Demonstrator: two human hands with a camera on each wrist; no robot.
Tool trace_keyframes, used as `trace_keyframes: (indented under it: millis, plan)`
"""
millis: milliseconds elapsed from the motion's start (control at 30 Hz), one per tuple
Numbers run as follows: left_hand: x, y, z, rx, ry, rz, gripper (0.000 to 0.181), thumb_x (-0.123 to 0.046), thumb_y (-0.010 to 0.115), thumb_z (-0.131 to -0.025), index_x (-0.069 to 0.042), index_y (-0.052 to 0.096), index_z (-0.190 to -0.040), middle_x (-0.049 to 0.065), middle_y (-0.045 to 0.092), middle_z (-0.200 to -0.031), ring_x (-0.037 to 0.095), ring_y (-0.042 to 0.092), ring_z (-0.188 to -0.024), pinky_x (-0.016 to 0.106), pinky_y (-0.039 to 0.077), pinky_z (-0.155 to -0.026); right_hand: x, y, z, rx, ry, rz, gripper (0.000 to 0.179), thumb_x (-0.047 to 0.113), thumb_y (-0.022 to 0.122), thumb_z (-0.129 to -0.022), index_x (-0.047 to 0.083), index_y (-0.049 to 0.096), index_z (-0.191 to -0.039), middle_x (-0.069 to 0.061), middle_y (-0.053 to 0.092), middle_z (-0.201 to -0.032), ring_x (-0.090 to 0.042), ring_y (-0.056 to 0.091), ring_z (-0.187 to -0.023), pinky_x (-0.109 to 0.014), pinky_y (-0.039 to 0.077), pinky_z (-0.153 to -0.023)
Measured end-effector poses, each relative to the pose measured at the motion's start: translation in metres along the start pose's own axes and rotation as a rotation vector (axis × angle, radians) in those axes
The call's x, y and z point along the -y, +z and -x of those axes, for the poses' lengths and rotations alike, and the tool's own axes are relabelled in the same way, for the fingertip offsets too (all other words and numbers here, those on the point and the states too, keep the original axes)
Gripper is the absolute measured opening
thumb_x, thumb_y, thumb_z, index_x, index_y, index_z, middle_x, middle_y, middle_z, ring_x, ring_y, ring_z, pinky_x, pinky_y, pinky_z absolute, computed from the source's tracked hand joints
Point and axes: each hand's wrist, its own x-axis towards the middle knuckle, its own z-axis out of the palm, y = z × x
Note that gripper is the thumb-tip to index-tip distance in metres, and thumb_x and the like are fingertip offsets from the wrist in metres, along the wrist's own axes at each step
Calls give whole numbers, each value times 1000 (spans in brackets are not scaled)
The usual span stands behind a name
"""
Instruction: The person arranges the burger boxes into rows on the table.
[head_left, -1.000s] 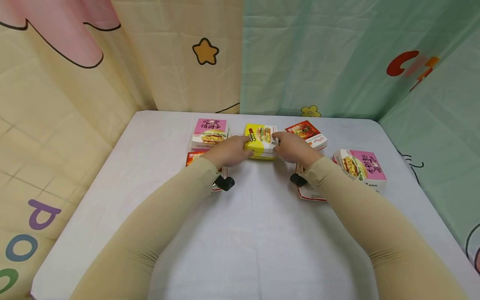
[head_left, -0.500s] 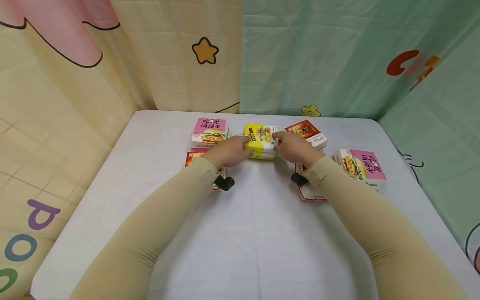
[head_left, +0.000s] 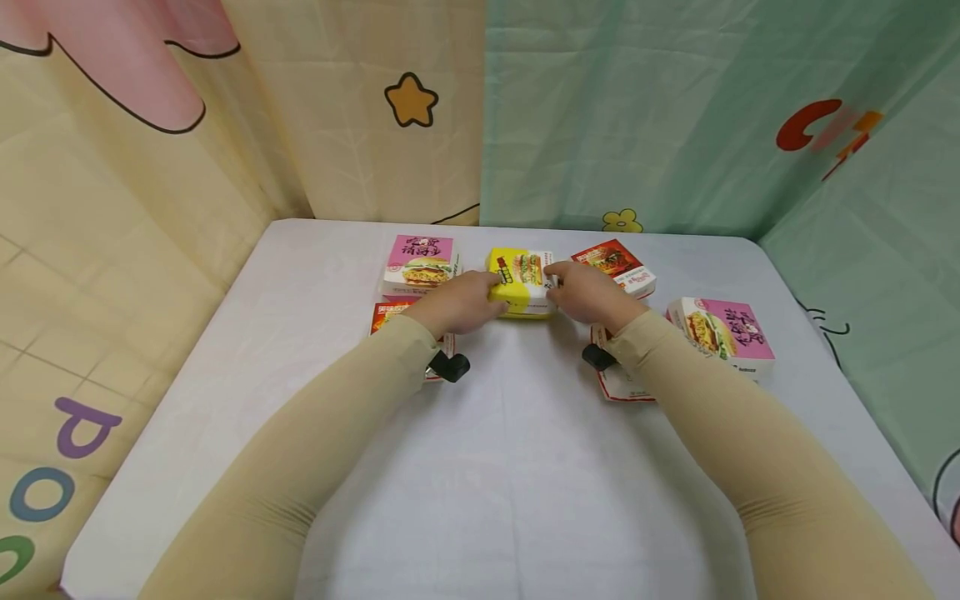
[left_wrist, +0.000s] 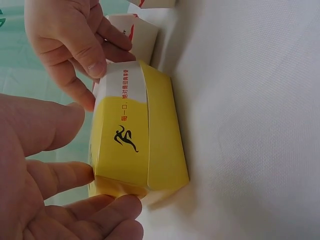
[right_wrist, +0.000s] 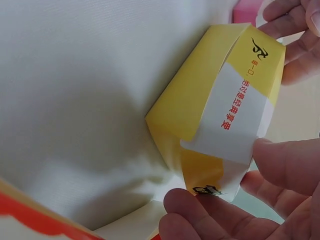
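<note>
A yellow and white burger box [head_left: 521, 283] rests on the white table, closed, towards its far side. My left hand [head_left: 461, 302] has its fingers bent against the box's left end; in the left wrist view its fingertips touch the yellow corner of the burger box [left_wrist: 122, 145]. From the opposite side my right hand [head_left: 588, 296] holds the white end. In the right wrist view the right thumb lies at the upper edge of the burger box [right_wrist: 225, 100], with other fingers of the right hand [right_wrist: 280, 200] against its end. The back of the box is hidden.
Left of the burger box lie a pink box [head_left: 420, 267] and a red-topped box [head_left: 392, 313], partly covered by the left arm. To the right are a red box [head_left: 611, 262], a red-edged white box [head_left: 628, 387] under the right arm, and another pink box [head_left: 720, 333]. Curtains [head_left: 630, 125] hang behind.
</note>
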Motion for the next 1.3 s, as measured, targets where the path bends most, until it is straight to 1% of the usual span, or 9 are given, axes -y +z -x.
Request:
trace_keyframes:
  millis: [233,300,433,567,700,800,967,1100,1300]
  plan:
    - [0,-4,3,12,-7,22,58,-44,57,-107,-15,50,-158,13,49,-159,28,47,-142,51,37,-124,2,-4,-2,0,-14,29,54,18,54,-108,15,45,-160,-18,56,-153,-31,56,-128,-53,46,-115]
    - [0,-7,4,4,-3,37,54,-41,56,-108,-15,53,-155,13,48,-159,28,46,-144,51,37,-125,3,-4,-3,-8,-17,32,53,16,53,-107,15,46,-160,-18,57,-152,-31,57,-125,-52,48,-112]
    - [1,-12,4,-21,1,53,51,-34,52,-110,-14,51,-157,13,45,-163,29,40,-152,51,32,-128,6,-4,-5,-23,-2,31,52,23,52,-108,14,46,-159,-17,55,-155,-31,55,-132,-52,45,-116]
    - [1,-12,3,24,-1,44,52,-28,49,-110,-13,46,-160,10,43,-166,28,40,-152,50,29,-129,13,-2,-6,10,36,22,63,40,53,-108,13,39,-163,-15,50,-160,-32,50,-141,-53,39,-122]
    - [2,-10,1,54,24,22,47,-26,46,-111,-14,51,-157,8,48,-163,28,42,-152,51,29,-129,18,1,-8,30,50,22,75,50,56,-105,11,33,-165,-16,50,-160,-34,50,-140,-53,39,-123]
    - [1,-10,1,45,41,9,46,-24,44,-112,-14,53,-155,8,50,-162,28,39,-155,50,28,-130,18,1,-8,29,57,22,76,49,58,-105,11,32,-166,-15,50,-160,-34,51,-139,-53,39,-123]
    - [3,-13,2,17,10,15,48,-23,45,-111,-15,48,-158,9,45,-165,28,37,-156,49,28,-130,16,0,-8,36,57,27,73,44,59,-106,14,31,-166,-15,47,-163,-33,50,-142,-53,38,-124]
    - [5,-17,2,-6,21,9,50,-21,44,-111,-10,44,-160,12,43,-166,29,36,-157,47,27,-131,15,-2,-7,37,46,28,71,41,59,-106,15,33,-166,-15,46,-164,-34,47,-147,-53,35,-126]
    - [6,-21,2,24,0,14,53,-16,38,-110,-9,40,-162,11,41,-168,28,33,-159,46,25,-132,12,-3,-7,39,32,19,69,38,58,-105,15,33,-166,-15,46,-164,-34,47,-145,-54,35,-126]
